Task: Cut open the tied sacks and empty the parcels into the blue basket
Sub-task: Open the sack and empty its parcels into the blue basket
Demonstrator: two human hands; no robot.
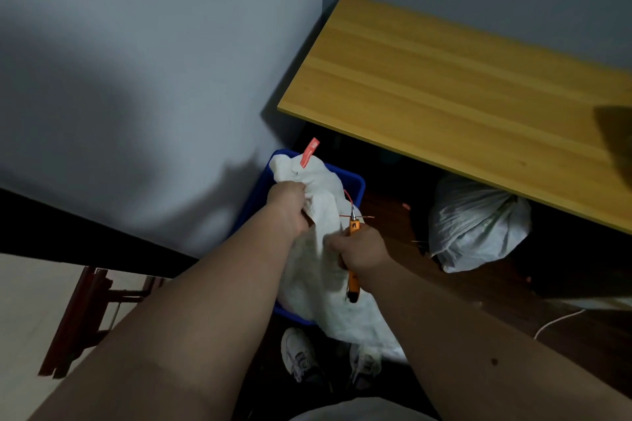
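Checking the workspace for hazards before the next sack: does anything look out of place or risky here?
Mostly orderly. The right hand grips both the white sack and an orange utility knife, which looks awkward, though I cannot tell whether the blade is out. A loose white cord trails across the dark floor, a possible trip hazard.

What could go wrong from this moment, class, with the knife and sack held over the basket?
1. The right hand grips both the orange utility knife and the white sack; its tip points toward the nearby left hand, so a slip could cut.
2. The sack overhangs the blue basket towards the shoes, so parcels might spill onto the floor.
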